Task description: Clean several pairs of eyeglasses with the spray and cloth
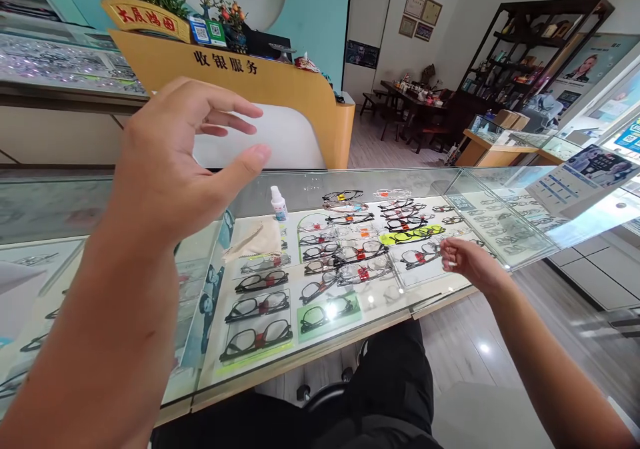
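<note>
My left hand [185, 146] is raised high at the left, above the glass counter [380, 319]. Its thumb and fingers are apart, with nothing between them. Lower down on the right, my right hand [467, 259] hovers at the counter beside a pair of dark-framed glasses [420, 254]. Its fingers curl loosely, and I see nothing in them. Rows of eyeglasses [257, 339] with red tags fill the display between my hands. A small white spray bottle [279, 204] stands behind a beige cloth [257, 239]. Whether these lie on or under the glass, I cannot tell.
A yellow cashier desk [280, 82] with plants and QR signs stands behind the counter. On the right, a calendar [583, 179] leans over another glass section. Farther back are a dark table [410, 96] and a tall shelf [530, 49]. Black-trousered legs [385, 382] are below.
</note>
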The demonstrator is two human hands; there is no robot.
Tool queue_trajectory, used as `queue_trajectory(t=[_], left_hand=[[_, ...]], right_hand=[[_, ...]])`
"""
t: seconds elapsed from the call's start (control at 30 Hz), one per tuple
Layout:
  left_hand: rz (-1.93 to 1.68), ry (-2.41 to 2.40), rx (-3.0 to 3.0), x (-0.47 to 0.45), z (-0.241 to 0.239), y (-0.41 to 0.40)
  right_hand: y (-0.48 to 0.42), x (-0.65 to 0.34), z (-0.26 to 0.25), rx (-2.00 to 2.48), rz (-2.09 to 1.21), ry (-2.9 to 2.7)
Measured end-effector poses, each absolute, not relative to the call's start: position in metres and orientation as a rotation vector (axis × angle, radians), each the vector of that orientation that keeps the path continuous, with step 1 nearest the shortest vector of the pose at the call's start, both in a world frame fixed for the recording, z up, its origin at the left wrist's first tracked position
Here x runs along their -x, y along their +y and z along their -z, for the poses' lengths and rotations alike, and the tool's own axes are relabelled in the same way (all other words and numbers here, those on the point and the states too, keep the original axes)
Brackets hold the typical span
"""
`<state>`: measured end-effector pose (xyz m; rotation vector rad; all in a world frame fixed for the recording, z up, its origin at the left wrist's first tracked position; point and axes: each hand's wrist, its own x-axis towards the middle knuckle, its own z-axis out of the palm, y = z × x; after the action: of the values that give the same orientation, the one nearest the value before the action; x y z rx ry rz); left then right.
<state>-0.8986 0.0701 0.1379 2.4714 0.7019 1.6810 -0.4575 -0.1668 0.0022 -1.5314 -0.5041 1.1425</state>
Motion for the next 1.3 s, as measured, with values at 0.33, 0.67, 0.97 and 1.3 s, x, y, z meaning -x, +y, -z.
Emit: queue_trajectory(t=[0.33, 0.67, 0.97, 1.3], left_hand=[[-1.704, 0.692, -2.494, 0.899, -0.146, 0.055], [-1.65, 0.71, -2.534, 0.898, -0.152, 0.049], [-1.617, 0.683, -2.563, 0.894, -0.15, 0.05], [-1.148, 0.893, -2.393, 0.888, -0.142, 0.053]], right_hand=[[-0.088, 0.49, -0.006, 1.431, -0.998, -0.299], [-0.08, 0.486, 0.001, 1.386, -0.967, -0.293], [-0.102, 0.506, -0.036, 1.251, -0.939, -0.346], [-0.061, 0.617, -0.126, 0.831, -0.915, -1.033]])
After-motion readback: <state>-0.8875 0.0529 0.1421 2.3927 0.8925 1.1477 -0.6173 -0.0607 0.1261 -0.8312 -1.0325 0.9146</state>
